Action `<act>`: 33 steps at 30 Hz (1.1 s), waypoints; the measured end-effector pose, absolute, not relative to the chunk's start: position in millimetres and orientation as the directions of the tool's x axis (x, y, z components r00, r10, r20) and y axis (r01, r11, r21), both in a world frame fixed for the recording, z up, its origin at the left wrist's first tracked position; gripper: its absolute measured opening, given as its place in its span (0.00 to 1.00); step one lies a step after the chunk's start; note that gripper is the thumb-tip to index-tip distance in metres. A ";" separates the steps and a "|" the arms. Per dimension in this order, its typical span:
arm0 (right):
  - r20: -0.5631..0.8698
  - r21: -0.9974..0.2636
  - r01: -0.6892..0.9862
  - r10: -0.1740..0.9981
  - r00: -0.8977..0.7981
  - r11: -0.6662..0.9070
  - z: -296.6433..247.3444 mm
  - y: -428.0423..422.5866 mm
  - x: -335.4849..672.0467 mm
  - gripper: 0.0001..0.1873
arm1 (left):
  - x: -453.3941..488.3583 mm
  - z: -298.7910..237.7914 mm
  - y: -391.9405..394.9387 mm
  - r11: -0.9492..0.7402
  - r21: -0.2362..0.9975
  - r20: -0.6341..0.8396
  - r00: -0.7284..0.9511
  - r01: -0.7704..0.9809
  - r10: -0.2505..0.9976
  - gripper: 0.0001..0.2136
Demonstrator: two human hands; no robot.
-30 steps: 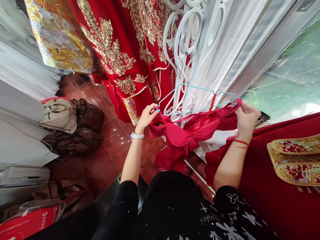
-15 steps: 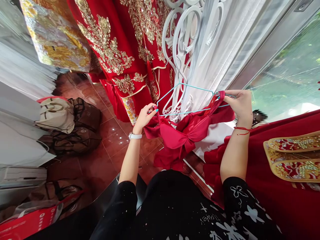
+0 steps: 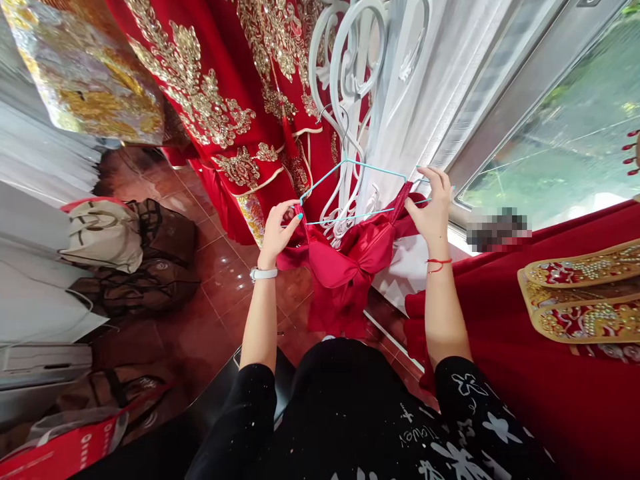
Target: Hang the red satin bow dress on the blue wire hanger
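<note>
A red satin dress [image 3: 350, 260] hangs in front of me from a thin light-blue clothes hanger [image 3: 373, 167]. Its right strap [image 3: 401, 202] is looped over the hanger's right arm. My left hand [image 3: 280, 230] is closed around the hanger's left end, together with the left strap. Thumb and fingers of my right hand [image 3: 433, 203] are spread around the hanger's right end, the thumb close against the right strap. Whether that thumb presses on the strap is hard to tell. The dress's lower part drops toward the floor near my body.
Red gowns with gold embroidery [image 3: 200, 87] hang ahead, beside a white scrollwork rack [image 3: 345, 60] and a white curtain [image 3: 425, 87]. Bags [image 3: 105, 233] lie on the tiled floor [image 3: 220, 267] at left. A red embroidered garment [image 3: 500, 300] is at right, below a window [image 3: 565, 133].
My right hand has moved left and its fingers have come apart from the pinch at the strap. The strap now rests on the hanger. My left hand keeps its grip.
</note>
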State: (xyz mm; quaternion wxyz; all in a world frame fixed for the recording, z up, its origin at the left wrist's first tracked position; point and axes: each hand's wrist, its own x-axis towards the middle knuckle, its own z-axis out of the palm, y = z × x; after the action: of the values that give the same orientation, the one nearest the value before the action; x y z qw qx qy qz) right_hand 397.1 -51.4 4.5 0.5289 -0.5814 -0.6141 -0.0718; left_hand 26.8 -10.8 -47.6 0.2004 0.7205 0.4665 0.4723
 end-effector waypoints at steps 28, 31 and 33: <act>0.120 -0.962 -0.254 0.991 -0.057 0.101 -71.2 -3.7 179.9 0.21 | -5.7 -96.7 -44.2 -0.192 0.976 0.204 -0.113 0.105 0.972 0.32; 0.141 -0.962 -0.245 0.987 -0.077 0.119 -72.3 -4.8 182.2 0.17 | -6.8 -94.2 -46.4 -0.201 0.970 0.220 -0.139 0.140 0.966 0.28; 0.133 -0.964 -0.243 0.986 -0.097 0.106 -71.9 -7.3 184.1 0.17 | -8.5 -92.3 -46.3 -0.190 0.969 0.215 -0.160 0.156 0.963 0.26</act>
State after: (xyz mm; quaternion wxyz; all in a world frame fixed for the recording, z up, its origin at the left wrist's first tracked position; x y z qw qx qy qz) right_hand 184.1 -7.3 -71.9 0.5564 -0.3766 -0.4934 0.5524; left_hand -8.5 -46.3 -92.3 0.3640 0.5360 0.5219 0.5548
